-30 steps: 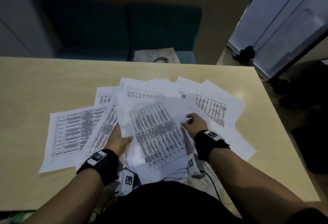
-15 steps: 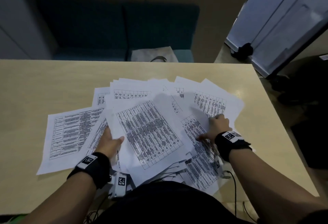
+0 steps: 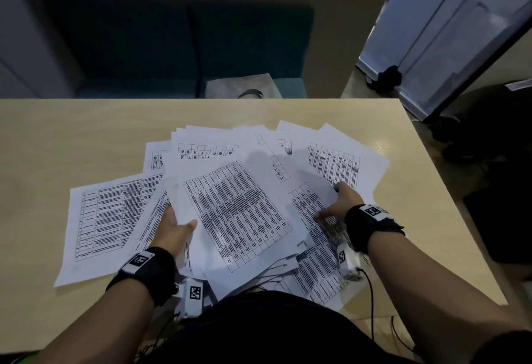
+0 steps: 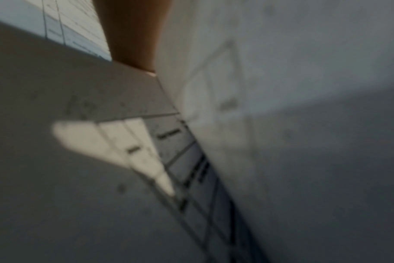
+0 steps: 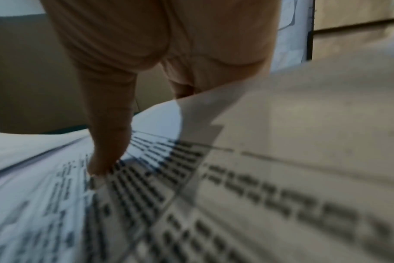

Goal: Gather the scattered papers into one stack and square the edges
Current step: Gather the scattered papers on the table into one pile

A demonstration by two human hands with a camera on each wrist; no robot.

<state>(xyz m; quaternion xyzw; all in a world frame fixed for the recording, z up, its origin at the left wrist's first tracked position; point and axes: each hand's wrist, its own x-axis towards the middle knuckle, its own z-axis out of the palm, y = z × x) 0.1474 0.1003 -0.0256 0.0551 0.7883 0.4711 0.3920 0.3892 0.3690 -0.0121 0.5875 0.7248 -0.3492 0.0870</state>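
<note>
Printed sheets lie fanned over the beige table (image 3: 72, 139). My left hand (image 3: 180, 219) grips the gathered pile (image 3: 239, 208) at its left edge, thumb on top and fingers hidden beneath. One sheet (image 3: 109, 219) lies apart to the left. My right hand (image 3: 338, 202) is on the right-side sheets (image 3: 336, 162). In the right wrist view its thumb (image 5: 106, 142) presses a printed page, while the curled fingers disappear behind a raised sheet (image 5: 304, 142). The left wrist view is blurred: a finger (image 4: 133, 35) among paper layers (image 4: 281, 89).
A teal sofa (image 3: 187, 46) with a pale bag (image 3: 241, 87) stands behind the table's far edge. The table's right edge drops to the floor, where there are dark objects (image 3: 495, 139) and a grey panel (image 3: 446, 32). Cables (image 3: 371, 300) hang at the near edge.
My right hand left the middle of the pile for the right-side sheets and now draws slightly inward. The top sheet shifted left. My left hand keeps its hold.
</note>
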